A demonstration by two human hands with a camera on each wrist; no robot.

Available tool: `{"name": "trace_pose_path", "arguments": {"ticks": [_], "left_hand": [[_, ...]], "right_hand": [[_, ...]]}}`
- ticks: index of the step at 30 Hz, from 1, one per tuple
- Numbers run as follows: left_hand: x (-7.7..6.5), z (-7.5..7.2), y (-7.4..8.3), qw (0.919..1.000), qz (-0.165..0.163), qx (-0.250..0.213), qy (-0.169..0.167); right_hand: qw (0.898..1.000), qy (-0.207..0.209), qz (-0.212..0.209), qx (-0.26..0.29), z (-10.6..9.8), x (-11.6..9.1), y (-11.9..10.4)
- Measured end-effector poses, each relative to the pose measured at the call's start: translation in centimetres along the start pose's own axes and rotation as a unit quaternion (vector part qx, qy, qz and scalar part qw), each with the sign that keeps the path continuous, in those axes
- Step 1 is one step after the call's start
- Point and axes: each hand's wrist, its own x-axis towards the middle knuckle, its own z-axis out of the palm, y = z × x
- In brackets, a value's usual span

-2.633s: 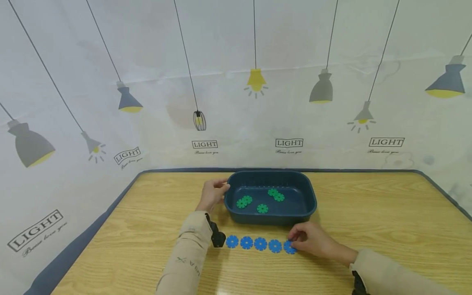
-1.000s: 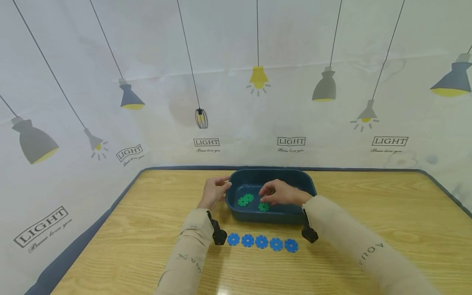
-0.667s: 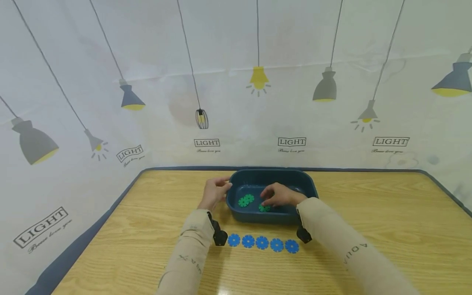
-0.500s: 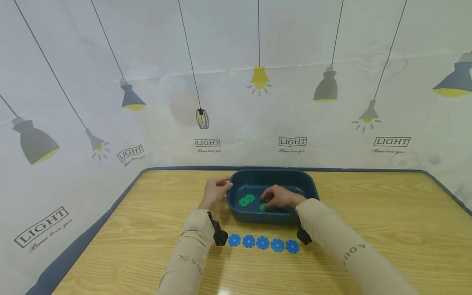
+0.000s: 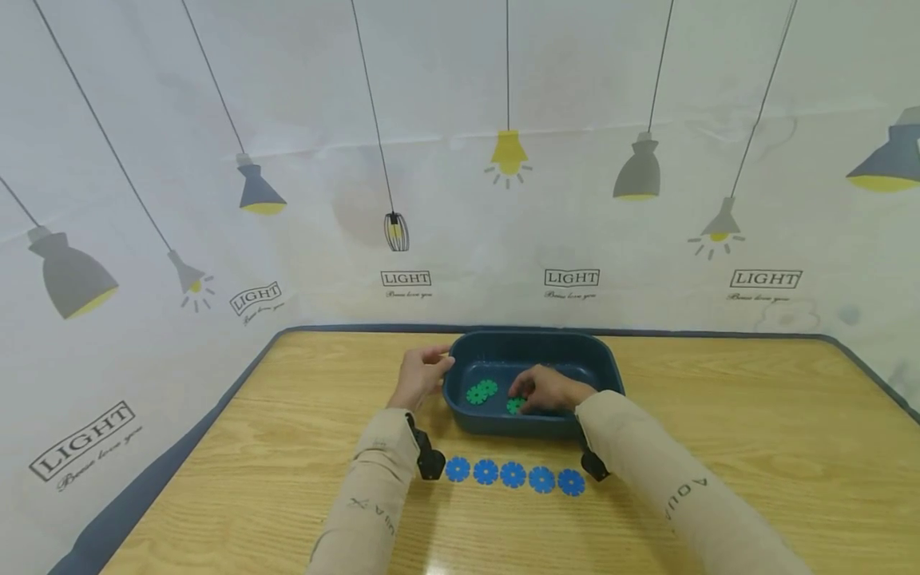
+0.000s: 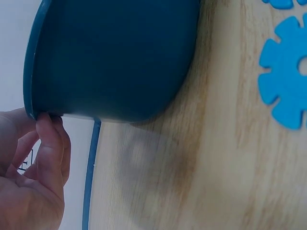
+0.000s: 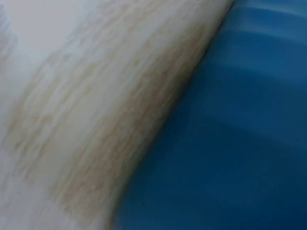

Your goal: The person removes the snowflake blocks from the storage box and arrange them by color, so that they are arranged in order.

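In the head view my left hand (image 5: 420, 377) holds the left end of a dark blue plastic basin (image 5: 532, 427). The left wrist view shows thumb and fingers pinching the rim (image 6: 29, 72) at its corner. My right hand (image 5: 549, 390) reaches inside, thumb and forefinger at opposite edges of a green notched disc (image 5: 514, 406) low over the floor. Left of it lie two overlapping green discs (image 5: 481, 391). The area under the right palm is hidden. In front of the basin runs a row of several blue notched discs (image 5: 513, 475).
Everything stands on a wood-grain table (image 5: 287, 447). A pale cloth (image 5: 460, 80) printed with lamps hangs close behind the basin. In the right wrist view the basin's outer wall (image 7: 225, 143) fills the right side, and no hand shows there.
My right hand left the rightmost blue disc and moved into the basin, over the right-hand green discs, then slightly down onto the front one. My left hand stays at the rim.
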Motion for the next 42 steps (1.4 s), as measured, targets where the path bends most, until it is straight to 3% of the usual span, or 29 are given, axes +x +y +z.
{"name": "trace_pose_path", "arguments": {"ticks": [25,42], "left_hand": [[-0.3,0.1,0.1,1.0,-0.003,-0.001,-0.009],[-0.4,0.0,0.2,1.0,0.0,0.0,-0.002]], "right_hand": [[0.999,0.002,-0.002,-0.041,0.0,-0.1,-0.3],[0.999,0.006,-0.03,-0.027,-0.9,-1.4,-0.5]]}}
